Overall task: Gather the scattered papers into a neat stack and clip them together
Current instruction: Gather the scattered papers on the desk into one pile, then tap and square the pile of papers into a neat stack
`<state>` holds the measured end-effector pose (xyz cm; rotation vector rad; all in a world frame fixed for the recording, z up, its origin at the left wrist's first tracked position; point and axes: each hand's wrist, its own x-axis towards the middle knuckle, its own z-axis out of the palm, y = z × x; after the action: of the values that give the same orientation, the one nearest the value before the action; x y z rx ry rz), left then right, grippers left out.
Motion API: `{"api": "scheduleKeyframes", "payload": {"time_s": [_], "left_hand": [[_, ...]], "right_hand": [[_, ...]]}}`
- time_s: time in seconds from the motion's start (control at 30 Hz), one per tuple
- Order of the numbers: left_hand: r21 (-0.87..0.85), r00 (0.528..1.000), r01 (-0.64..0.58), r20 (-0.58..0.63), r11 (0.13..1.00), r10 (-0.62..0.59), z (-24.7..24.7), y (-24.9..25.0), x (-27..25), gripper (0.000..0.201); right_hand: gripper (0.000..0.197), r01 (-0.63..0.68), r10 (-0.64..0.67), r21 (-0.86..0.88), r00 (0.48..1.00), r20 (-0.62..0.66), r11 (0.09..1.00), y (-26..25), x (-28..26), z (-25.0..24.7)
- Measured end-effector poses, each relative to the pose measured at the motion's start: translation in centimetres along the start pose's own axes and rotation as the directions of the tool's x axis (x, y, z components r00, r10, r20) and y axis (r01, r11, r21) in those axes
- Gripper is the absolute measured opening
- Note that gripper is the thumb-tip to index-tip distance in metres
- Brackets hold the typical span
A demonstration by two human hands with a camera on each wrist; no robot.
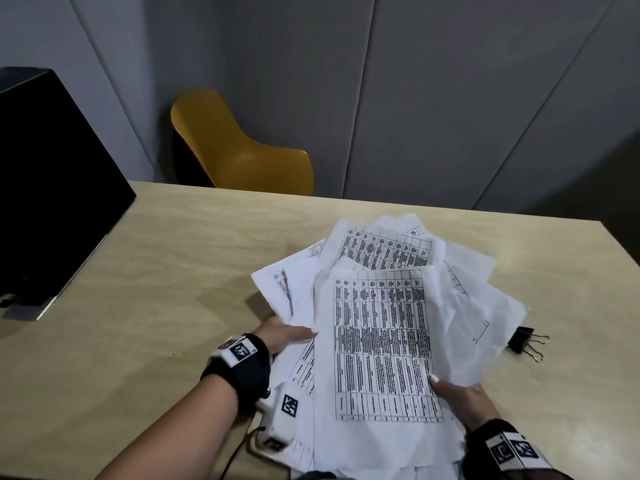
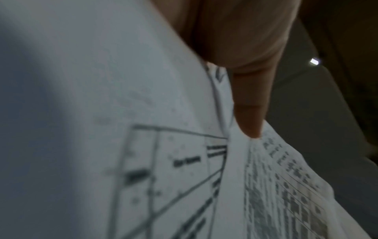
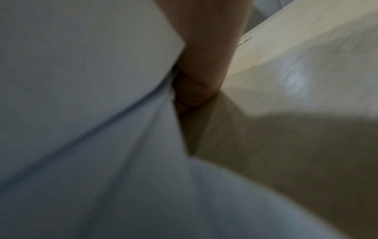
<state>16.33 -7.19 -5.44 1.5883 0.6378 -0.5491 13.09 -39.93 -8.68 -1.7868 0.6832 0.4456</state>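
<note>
A loose fan of white printed papers [image 1: 381, 323] with tables on them is held over the wooden table [image 1: 173, 271]. My left hand [image 1: 287, 336] grips the fan's left edge, thumb on top. My right hand [image 1: 457, 393] grips the lower right edge, thumb on the top sheet. In the left wrist view a finger [image 2: 248, 113] presses on the papers [image 2: 143, 145]. The right wrist view shows fingers [image 3: 196, 77] tucked under the papers [image 3: 81, 97]. A black binder clip [image 1: 523, 341] lies on the table just right of the sheets.
A black monitor [image 1: 52, 185] stands at the table's left. A yellow chair [image 1: 235, 150] sits behind the far edge. A white device with markers and a cable [image 1: 277, 424] lies near the front edge under the sheets.
</note>
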Motion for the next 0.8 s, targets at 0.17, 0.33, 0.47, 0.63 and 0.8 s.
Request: {"api": "scheduleKeyframes", "payload": {"time_s": [0.17, 0.33, 0.47, 0.63, 0.8], "left_hand": [[0.090, 0.995, 0.093, 0.025, 0.992, -0.095, -0.5, -3.0, 0.3, 0.120], [0.116, 0.998, -0.033, -0.048, 0.993, 0.039, -3.3, -6.3, 3.2, 0.075], [0.013, 0.992, -0.022, -0.123, 1.000, 0.023, -4.7, -5.6, -0.8, 0.046], [-0.149, 0.991, -0.087, -0.109, 0.985, 0.071, -5.0, -6.1, -2.9, 0.017], [-0.267, 0.993, -0.074, -0.104, 0.961, 0.048, -5.3, -6.2, -3.5, 0.016]], "right_hand": [[0.037, 0.060, -0.064, 0.082, 0.997, 0.053, 0.995, -0.6, -1.2, 2.6], [0.041, 0.145, -0.146, 0.120, 0.989, 0.001, 0.982, -1.2, -2.1, 4.7], [0.057, 0.277, -0.267, 0.016, 0.939, -0.219, 0.961, -2.8, -1.5, 4.0], [0.063, 0.145, -0.115, 0.084, 0.951, -0.287, 0.986, -4.9, -0.6, 3.6], [0.059, 0.027, -0.088, 0.582, 0.993, 0.078, 0.813, -6.1, -1.7, 5.5]]}}
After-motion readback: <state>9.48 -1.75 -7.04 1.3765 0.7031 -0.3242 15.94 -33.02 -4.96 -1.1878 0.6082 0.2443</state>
